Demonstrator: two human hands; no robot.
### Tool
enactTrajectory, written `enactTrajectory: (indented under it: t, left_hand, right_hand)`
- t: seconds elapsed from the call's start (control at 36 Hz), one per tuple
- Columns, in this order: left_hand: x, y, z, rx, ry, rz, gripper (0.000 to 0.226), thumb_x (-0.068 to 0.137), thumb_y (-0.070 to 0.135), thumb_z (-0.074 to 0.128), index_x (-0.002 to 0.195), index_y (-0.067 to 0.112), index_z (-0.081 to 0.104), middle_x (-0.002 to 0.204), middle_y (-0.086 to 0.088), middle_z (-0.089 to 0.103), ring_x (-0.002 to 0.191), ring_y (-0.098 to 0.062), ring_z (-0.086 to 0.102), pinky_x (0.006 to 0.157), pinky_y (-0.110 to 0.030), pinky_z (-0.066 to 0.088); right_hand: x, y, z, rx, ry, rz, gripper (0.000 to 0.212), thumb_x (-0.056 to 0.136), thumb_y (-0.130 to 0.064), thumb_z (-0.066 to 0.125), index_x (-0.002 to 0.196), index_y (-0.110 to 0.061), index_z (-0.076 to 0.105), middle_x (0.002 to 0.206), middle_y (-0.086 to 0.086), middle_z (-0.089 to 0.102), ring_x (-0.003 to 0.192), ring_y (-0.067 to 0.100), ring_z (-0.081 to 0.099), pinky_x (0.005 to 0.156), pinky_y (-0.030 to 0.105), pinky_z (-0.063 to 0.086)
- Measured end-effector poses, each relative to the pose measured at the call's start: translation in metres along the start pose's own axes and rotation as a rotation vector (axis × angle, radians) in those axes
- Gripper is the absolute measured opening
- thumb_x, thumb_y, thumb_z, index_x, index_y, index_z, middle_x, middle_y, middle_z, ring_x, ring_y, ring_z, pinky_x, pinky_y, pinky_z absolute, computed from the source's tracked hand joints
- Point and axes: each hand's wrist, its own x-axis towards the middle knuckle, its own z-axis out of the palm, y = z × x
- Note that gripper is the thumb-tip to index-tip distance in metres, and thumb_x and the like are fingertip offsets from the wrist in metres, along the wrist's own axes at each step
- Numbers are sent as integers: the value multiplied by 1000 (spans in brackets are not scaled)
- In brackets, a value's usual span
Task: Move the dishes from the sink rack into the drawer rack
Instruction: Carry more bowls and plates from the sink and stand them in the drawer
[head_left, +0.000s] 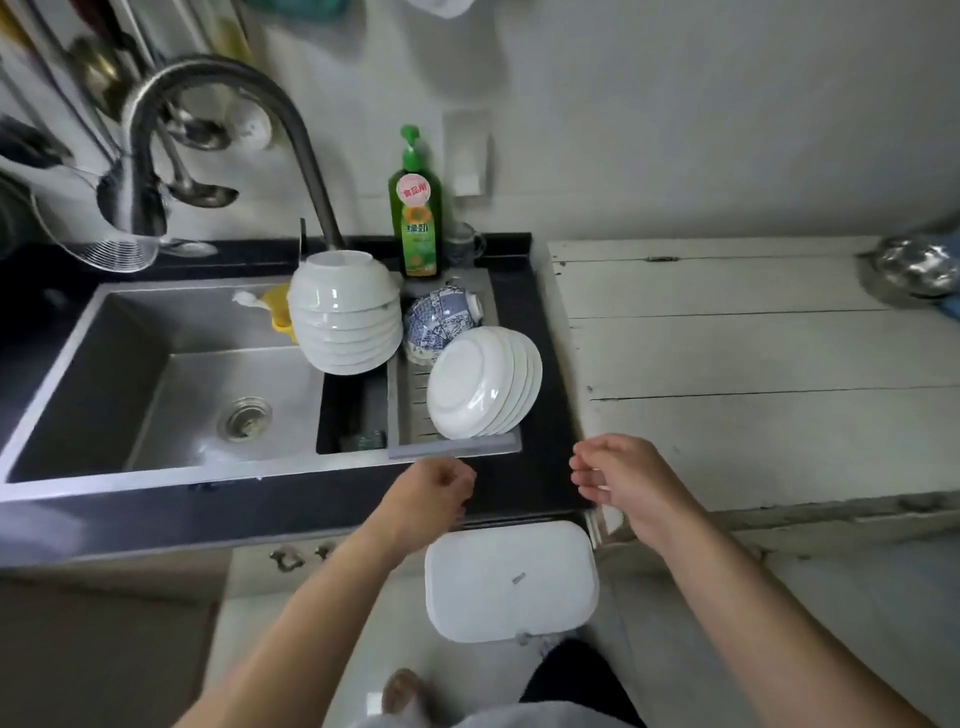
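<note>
Both hands hover empty above the near edge of the dark counter (545, 364), just in front of the sink rack (457, 447). The left hand (431, 493) has its fingers loosely curled around nothing; the right hand (628, 478) is relaxed, thumb and fingers apart.

In the rack, a stack of white plates (483, 382) leans on edge at the near right. Behind it lie blue-patterned bowls (439, 319), and to the far left a pile of white bowls (345, 312) sits upside down, overhanging the sink basin (171, 379).

A green bottle of dish soap (415, 208) stands at the far edge beside a glass cup (465, 247), with the curved faucet (218, 104) to the left. A yellow item, perhaps a brush holder, shows blurred behind the white bowls.

Below the counter, between the forearms, sits a white rectangular lid (511, 582). A worn white table (753, 364) adjoins on the right, a metal bowl (914, 270) at its far end.
</note>
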Motion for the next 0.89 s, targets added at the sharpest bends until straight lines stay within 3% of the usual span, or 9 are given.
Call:
enactTrajectory:
  t: [0.08, 0.14, 0.19, 0.28, 0.39, 0.53, 0.89]
  left_hand:
    - [38, 14, 10, 144, 57, 31, 25, 102, 29, 52, 105, 9, 68, 90, -3, 70, 77, -16, 62, 70, -29, 50]
    - [67, 27, 19, 225, 135, 25, 31, 103, 31, 53, 127, 14, 64, 114, -3, 71, 98, -20, 64, 83, -26, 46]
    - [90, 37, 23, 308, 206, 1, 46, 102, 34, 55, 143, 15, 52, 135, -6, 62, 117, -24, 61, 95, -31, 45]
    - [129, 51, 30, 459, 277, -39, 62, 99, 42, 57, 151, 13, 38, 149, -11, 43, 129, -31, 53, 106, -41, 43]
    - [172, 64, 35, 573, 296, -143, 78, 91, 58, 63, 146, 9, 38, 143, -13, 42, 131, -34, 50, 108, -46, 43]
    - [190, 72, 58, 623, 364, -212, 71, 91, 64, 59, 132, 8, 45, 129, -13, 49, 115, -36, 60, 94, -46, 49]
    - [193, 91, 54, 634, 447, -276, 67, 87, 54, 71, 129, 6, 51, 130, -10, 53, 114, -36, 62, 92, -44, 49]
  right_hand:
    - [32, -6, -5, 17, -21, 10, 12, 101, -11, 57, 104, -8, 69, 101, 11, 73, 90, 23, 71, 88, 37, 60]
    - [56, -13, -9, -6, -69, 10, 13, 101, -13, 57, 105, -10, 69, 102, 10, 73, 95, 23, 72, 89, 37, 61]
    - [73, -19, -11, -10, -114, 4, 13, 101, -13, 58, 104, -10, 70, 102, 11, 73, 94, 23, 72, 88, 37, 61]
    - [102, -30, -22, -56, -192, -15, 14, 101, -12, 56, 98, -13, 70, 103, 10, 73, 97, 25, 73, 88, 36, 61]
    - [139, -40, -40, -72, -244, 1, 15, 102, -10, 55, 97, -12, 70, 102, 11, 73, 91, 23, 72, 89, 38, 61]
    - [170, -39, -54, -117, -320, 39, 17, 102, -11, 55, 97, -10, 71, 100, 11, 74, 85, 19, 71, 86, 36, 60]
    - [202, -30, -72, -171, -416, 51, 17, 101, -10, 55, 96, -10, 71, 96, 9, 75, 89, 24, 74, 82, 34, 62]
